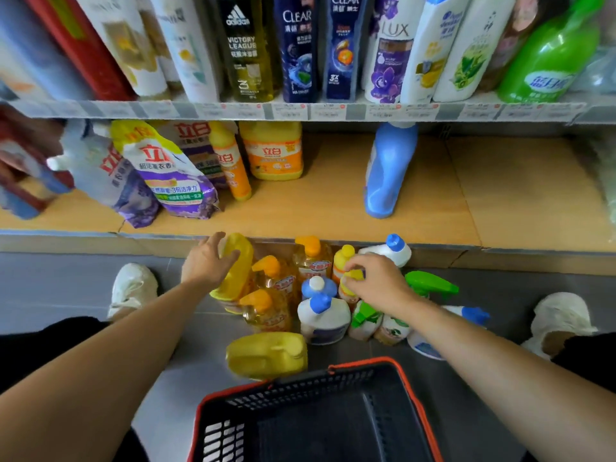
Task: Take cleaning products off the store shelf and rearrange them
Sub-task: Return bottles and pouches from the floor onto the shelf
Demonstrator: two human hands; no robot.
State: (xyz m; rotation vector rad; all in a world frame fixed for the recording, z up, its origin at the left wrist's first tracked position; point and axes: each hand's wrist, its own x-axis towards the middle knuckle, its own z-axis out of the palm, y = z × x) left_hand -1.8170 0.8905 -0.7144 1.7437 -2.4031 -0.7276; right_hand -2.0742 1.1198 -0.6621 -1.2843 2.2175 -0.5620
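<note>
Several cleaning bottles stand clustered on the grey floor below the lowest shelf. My left hand grips the top of a large yellow jug at the cluster's left. My right hand pinches the yellow cap of a small orange-labelled bottle in the middle. Around them stand orange-capped pump bottles, white bottles with blue caps and green spray bottles. Another yellow jug lies on its side in front. On the shelf stand a blue bottle and a yellow jug.
A black basket with an orange rim sits on the floor nearest me. Detergent bags lean at the shelf's left. The wooden shelf board is bare at right. Shampoo bottles fill the upper shelf. My white shoes flank the cluster.
</note>
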